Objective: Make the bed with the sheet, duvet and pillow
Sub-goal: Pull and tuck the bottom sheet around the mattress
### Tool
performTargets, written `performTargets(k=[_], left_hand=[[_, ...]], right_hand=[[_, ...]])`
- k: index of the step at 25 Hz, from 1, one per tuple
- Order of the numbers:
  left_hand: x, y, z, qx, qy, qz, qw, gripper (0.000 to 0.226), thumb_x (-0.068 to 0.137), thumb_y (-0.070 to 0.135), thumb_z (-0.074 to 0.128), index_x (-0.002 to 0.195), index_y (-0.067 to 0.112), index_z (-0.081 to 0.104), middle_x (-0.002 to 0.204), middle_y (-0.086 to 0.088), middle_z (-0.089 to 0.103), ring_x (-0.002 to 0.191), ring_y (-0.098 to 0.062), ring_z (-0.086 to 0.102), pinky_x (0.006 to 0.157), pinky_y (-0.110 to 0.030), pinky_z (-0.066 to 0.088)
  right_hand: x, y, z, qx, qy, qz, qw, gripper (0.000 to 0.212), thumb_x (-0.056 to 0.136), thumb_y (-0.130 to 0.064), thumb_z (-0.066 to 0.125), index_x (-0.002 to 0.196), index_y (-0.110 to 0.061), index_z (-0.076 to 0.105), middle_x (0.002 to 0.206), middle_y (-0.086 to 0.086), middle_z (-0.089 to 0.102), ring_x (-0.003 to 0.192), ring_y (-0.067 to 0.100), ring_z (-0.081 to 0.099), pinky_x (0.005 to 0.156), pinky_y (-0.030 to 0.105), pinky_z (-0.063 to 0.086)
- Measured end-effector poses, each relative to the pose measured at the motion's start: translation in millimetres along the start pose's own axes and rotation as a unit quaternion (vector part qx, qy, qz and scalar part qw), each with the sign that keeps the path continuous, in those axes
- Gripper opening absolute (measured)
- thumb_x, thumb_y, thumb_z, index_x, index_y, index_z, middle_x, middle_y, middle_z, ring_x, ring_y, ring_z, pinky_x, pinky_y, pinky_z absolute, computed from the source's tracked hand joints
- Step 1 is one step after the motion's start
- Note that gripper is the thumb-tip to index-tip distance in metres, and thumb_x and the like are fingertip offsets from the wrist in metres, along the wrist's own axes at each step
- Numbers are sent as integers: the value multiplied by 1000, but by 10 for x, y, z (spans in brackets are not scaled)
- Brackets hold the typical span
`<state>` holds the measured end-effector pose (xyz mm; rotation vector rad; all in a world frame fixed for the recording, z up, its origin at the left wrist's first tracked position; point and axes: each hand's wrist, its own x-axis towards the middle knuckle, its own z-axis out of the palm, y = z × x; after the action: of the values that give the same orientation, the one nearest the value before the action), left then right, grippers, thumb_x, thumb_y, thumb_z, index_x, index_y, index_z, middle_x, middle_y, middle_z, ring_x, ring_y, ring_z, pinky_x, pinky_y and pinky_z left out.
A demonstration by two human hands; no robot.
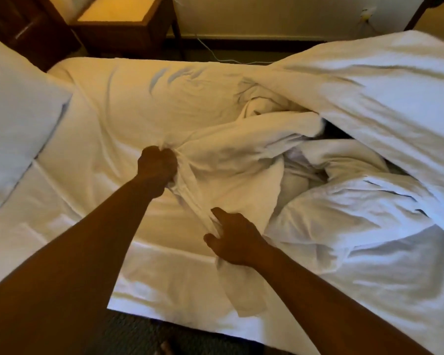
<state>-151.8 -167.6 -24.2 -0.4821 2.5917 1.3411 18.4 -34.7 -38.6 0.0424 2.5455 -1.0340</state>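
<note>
A white sheet (128,106) lies spread over the left half of the bed, with some creases. The white duvet (364,103) is bunched in a heap over the right half. A white pillow (16,116) lies at the left edge. My left hand (157,166) is a fist gripping a gathered fold of the duvet's edge (215,155) near the bed's middle. My right hand (232,239) pinches the same fold lower down, near the bed's front edge, forefinger stretched out.
A wooden bedside table (123,24) stands beyond the bed at the upper left, with a dark wooden headboard (18,29) beside it. A thin white cable (215,56) runs along the floor by the far wall. Dark carpet (144,334) shows below the bed's front edge.
</note>
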Motion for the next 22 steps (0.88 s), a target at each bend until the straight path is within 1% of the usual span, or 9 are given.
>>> performTargets(k=[2,4,7,10,12,14,17,20,22], left_hand=[[189,-144,-330,-12,-33,20,999,21,95,19,53,100,-1,60,79,-10,55,71,-20,59,58,-25,48],[357,-301,-612,18,-57,19,998,14,92,12,54,93,-1,61,71,-8,51,59,-17,54,49,-20,40],[614,-640,-1006,61,-51,11,997,17,85,14,54,94,5,65,85,-11,60,71,-24,57,59,-27,46],[914,-1100,-1408,75,-39,14,996,39,70,30,58,96,2,65,93,-17,63,87,-33,61,76,-39,52],[1024,-1348,-1569,99,-31,6,995,37,77,30,56,101,3,66,98,-18,65,91,-35,60,85,-44,53],[1179,-1575,-1670,82,-29,-3,996,34,78,30,57,98,5,67,93,-18,65,89,-35,61,80,-45,54],[1339,-1877,-1511,96,-49,-12,994,26,90,26,59,102,4,66,90,-12,61,91,-34,59,73,-35,45],[1450,-2146,-1283,107,-65,-43,991,36,95,31,56,116,4,63,110,-16,64,104,-37,58,90,-39,49],[1518,-2324,-1208,118,-86,-57,988,38,96,33,55,122,5,60,120,-17,62,110,-37,57,98,-42,46]], right_hand=[[72,-128,206,-4,-20,-3,1000,51,94,-39,49,140,-27,32,128,9,54,114,29,52,96,38,41],[150,-294,399,-11,-38,-5,999,49,94,-38,47,140,-28,32,125,8,55,111,28,53,94,37,43],[358,-651,704,-25,-79,-12,996,51,95,-38,44,142,-25,29,132,9,49,120,28,45,98,36,36],[614,-1106,1073,-55,-124,-37,990,57,96,-40,42,146,-23,22,141,10,41,128,29,36,104,37,29],[719,-1286,1338,-67,-163,-31,984,60,97,-41,41,148,-21,18,144,12,37,130,30,35,106,38,27],[854,-1392,1673,-57,-180,-2,982,56,97,-38,42,145,-20,21,137,11,43,125,31,41,103,39,31],[1027,-1320,2076,-38,-157,52,985,48,96,-34,43,138,-19,28,131,8,48,120,29,47,101,38,35],[1127,-1133,2384,-71,-186,84,976,64,98,-38,40,151,-18,8,156,6,20,141,26,25,113,37,21],[1179,-1055,2533,-102,-205,85,970,75,97,-46,41,152,-22,-4,160,6,2,146,25,10,116,39,14]])
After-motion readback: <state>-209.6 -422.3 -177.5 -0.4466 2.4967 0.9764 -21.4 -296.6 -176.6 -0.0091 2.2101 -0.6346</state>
